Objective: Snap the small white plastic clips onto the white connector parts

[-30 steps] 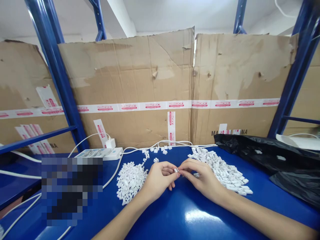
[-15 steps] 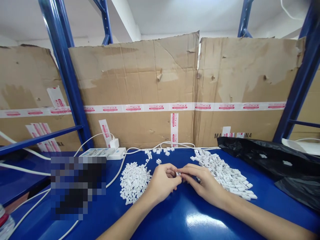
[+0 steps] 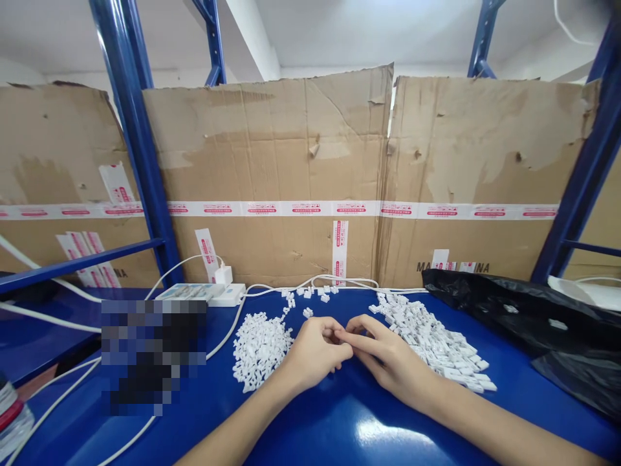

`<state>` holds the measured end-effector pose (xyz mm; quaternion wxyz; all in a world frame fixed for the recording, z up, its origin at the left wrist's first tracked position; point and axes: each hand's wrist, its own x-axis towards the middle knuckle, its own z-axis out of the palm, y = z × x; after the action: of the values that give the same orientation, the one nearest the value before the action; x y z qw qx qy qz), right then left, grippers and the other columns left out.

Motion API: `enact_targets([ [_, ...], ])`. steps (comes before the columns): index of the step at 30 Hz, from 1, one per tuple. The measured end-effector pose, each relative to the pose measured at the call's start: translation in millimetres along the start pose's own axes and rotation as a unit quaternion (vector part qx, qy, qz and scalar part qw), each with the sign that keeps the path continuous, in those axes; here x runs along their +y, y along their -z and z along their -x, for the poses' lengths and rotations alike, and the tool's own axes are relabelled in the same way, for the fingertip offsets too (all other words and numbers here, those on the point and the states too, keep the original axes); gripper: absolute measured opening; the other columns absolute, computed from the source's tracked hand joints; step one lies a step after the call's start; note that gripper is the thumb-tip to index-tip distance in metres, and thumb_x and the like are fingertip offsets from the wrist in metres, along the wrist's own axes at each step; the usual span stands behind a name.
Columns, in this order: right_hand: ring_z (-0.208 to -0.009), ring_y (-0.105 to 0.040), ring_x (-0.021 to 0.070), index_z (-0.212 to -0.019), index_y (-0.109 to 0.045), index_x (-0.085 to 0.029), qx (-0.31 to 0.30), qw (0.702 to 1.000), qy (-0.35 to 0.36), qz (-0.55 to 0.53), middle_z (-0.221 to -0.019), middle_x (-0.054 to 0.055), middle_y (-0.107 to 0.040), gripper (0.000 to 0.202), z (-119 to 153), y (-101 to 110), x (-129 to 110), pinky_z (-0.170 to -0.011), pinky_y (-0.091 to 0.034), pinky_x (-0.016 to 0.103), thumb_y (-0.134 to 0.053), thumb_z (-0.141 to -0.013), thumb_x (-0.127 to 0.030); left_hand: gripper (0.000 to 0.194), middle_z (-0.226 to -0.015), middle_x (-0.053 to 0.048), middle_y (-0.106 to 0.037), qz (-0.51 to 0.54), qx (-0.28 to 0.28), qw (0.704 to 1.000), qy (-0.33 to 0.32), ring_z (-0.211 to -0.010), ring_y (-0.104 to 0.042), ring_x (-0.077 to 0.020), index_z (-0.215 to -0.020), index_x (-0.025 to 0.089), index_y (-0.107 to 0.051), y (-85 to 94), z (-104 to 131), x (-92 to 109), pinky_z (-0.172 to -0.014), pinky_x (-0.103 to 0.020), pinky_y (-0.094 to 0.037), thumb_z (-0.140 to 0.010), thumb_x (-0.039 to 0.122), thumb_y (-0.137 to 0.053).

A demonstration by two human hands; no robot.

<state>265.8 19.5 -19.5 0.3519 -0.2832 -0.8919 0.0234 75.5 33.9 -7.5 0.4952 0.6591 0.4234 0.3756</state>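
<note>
My left hand (image 3: pixel 316 347) and my right hand (image 3: pixel 388 356) meet above the middle of the blue table, fingertips pressed together. Both are closed around a small white plastic piece, which showed between the fingertips a moment ago and is now covered by them. A heap of small white plastic parts (image 3: pixel 261 349) lies to the left of my left hand. Longer white plastic pieces (image 3: pixel 444 349) form a second heap beyond and to the right of my right hand. Several loose white pieces (image 3: pixel 307 294) lie scattered behind my hands.
A white power strip (image 3: pixel 228 295) with a plugged-in charger (image 3: pixel 224 276) stands at the back left, its cables running over the table (image 3: pixel 310 427). A black plastic bag (image 3: pixel 485 304) lies at right. Cardboard (image 3: pixel 272 168) walls the back. A bottle (image 3: pixel 12 414) is at far left.
My right hand's fingers have shifted slightly left over my left fingertips, and its index finger is more bent. The white piece has gone out of sight. The view has turned slightly.
</note>
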Motion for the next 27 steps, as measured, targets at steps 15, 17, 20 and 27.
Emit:
enact_targets([
  [15, -0.073, -0.067, 0.02, -0.092, -0.069, -0.02, 0.154, 0.97, -0.181, -0.043, -0.085, 0.006, -0.071, 0.02, -27.6, 20.7, 3.8, -0.069, -0.056, 0.033, -0.065, -0.093, -0.04, 0.034, -0.059, 0.002, -0.055, -0.344, -0.068, 0.905, -0.242, -0.056, -0.044, -0.0115, -0.06, 0.017, -0.048, -12.5, 18.1, 2.4, -0.057, -0.028, -0.024, -0.087, 0.031, -0.064],
  [17, -0.078, -0.069, 0.0204, -0.091, -0.069, -0.018, 0.128, 0.966, -0.208, -0.082, -0.088, 0.007, -0.074, 0.022, -49.0, 13.4, 2.6, -0.072, -0.056, 0.032, -0.067, -0.091, -0.04, 0.036, -0.058, 0.002, -0.054, -0.375, -0.084, 0.883, -0.269, -0.055, -0.04, -0.0115, -0.059, 0.017, -0.044, -15.5, 19.1, 1.4, -0.056, -0.029, -0.02, -0.086, 0.028, -0.065],
  [20, -0.082, -0.07, 0.0183, -0.09, -0.071, -0.016, 0.045, 0.972, -0.22, -0.065, -0.09, 0.006, -0.075, 0.015, -86.9, -10.2, 5.5, -0.074, -0.053, 0.028, -0.069, -0.088, -0.031, 0.037, -0.055, 0.002, -0.049, -0.382, -0.086, 0.881, -0.265, -0.053, -0.035, -0.0115, -0.058, 0.017, -0.042, -16.7, 19.2, 0.0, -0.054, -0.029, -0.017, -0.087, 0.027, -0.063],
  [27, -0.07, -0.064, 0.0183, -0.074, -0.071, -0.013, -0.016, 0.969, -0.248, 0.008, -0.075, 0.007, -0.073, 0.005, -126.3, -57.2, 24.6, -0.065, -0.044, 0.027, -0.074, -0.076, -0.015, 0.037, -0.055, 0.002, -0.047, -0.376, -0.094, 0.881, -0.27, -0.055, -0.035, -0.0121, -0.058, 0.017, -0.04, -11.9, 22.5, 0.1, -0.053, -0.03, -0.017, -0.086, 0.026, -0.063],
])
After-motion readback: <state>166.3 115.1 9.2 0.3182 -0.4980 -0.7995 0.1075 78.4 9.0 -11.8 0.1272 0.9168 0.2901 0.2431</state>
